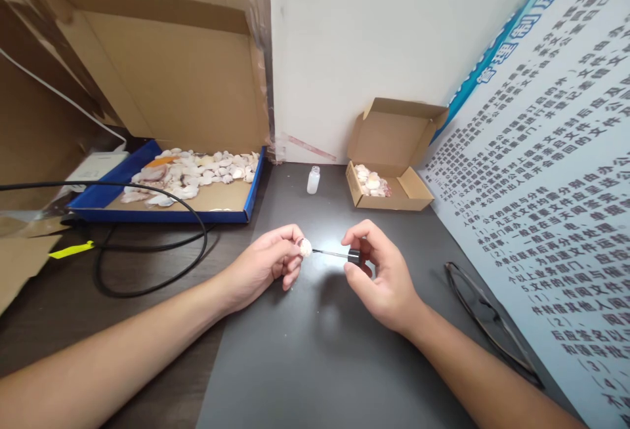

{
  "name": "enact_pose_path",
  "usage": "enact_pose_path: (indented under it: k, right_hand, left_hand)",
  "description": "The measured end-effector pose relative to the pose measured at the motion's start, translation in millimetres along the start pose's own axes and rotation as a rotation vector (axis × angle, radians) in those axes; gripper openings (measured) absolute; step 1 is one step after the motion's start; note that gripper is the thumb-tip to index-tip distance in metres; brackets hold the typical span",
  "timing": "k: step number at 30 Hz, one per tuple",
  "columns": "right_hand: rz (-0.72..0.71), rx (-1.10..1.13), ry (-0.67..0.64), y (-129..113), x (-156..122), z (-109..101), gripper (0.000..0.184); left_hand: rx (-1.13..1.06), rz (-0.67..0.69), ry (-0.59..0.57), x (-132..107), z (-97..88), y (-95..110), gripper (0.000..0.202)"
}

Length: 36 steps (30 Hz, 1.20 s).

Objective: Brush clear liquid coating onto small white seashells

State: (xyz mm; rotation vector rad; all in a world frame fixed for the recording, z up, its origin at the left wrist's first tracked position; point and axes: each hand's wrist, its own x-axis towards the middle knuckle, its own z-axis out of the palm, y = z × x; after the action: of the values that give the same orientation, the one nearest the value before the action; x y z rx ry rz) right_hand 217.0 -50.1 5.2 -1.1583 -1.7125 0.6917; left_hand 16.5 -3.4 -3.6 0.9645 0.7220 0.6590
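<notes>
Between the thumb and fingers of my left hand (270,257) is a small whitish seashell (306,248). My right hand (381,275) grips the black cap of a thin brush applicator (353,257). Its stem points left, and the dark brush tip is at or very near the shell's edge; I cannot tell whether they touch. Beyond both hands, a small open glass bottle (313,180) with whitish contents stands upright on the dark grey table surface (275,376).
At back left is a blue-edged cardboard box (216,216) of shells (207,173). A smaller cardboard box (394,202) at back right holds shells (373,182). A black cable (147,292) loops at left; eyeglasses (487,324) lie at right beside a printed board (541,186).
</notes>
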Motion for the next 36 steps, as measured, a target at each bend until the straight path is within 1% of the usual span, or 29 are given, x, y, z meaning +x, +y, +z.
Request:
enact_pose_path:
  k: [4,8,10,16,21,27,31,36]
  right_hand:
    - [-0.047,0.057,-0.034,-0.7,-1.2,0.2,0.021]
    - [-0.008,-0.032,-0.033,0.8,0.3,2.1,0.024]
    - [0.007,-0.040,-0.019,1.4,0.4,1.9,0.023]
    - [-0.048,0.053,-0.038,2.4,-3.4,1.1,0.019]
    - [-0.068,0.007,0.017,3.0,-1.4,3.2,0.016]
    - [-0.096,-0.040,0.095,-1.8,0.9,2.1,0.011]
    - [-0.128,-0.092,0.100,-3.2,1.0,0.8,0.008]
    - [-0.130,-0.129,0.085,-1.4,1.6,1.9,0.006]
  left_hand:
    - [0.006,0.004,0.002,0.2,-0.1,-0.8,0.014]
    - [0.006,0.004,-0.005,0.8,0.1,-1.3,0.013]
    - [0.003,0.006,-0.007,1.0,0.1,-1.1,0.014]
    - [0.006,0.013,-0.004,0.5,-1.0,-0.9,0.012]
    - [0.000,0.021,-0.004,1.3,-1.0,-1.2,0.011]
    - [-0.004,0.016,-0.003,0.6,-1.0,-1.8,0.013]
    - [-0.004,0.016,0.005,0.5,-0.5,-1.2,0.013]
    - [-0.008,0.023,0.007,1.0,-0.2,-1.3,0.012]
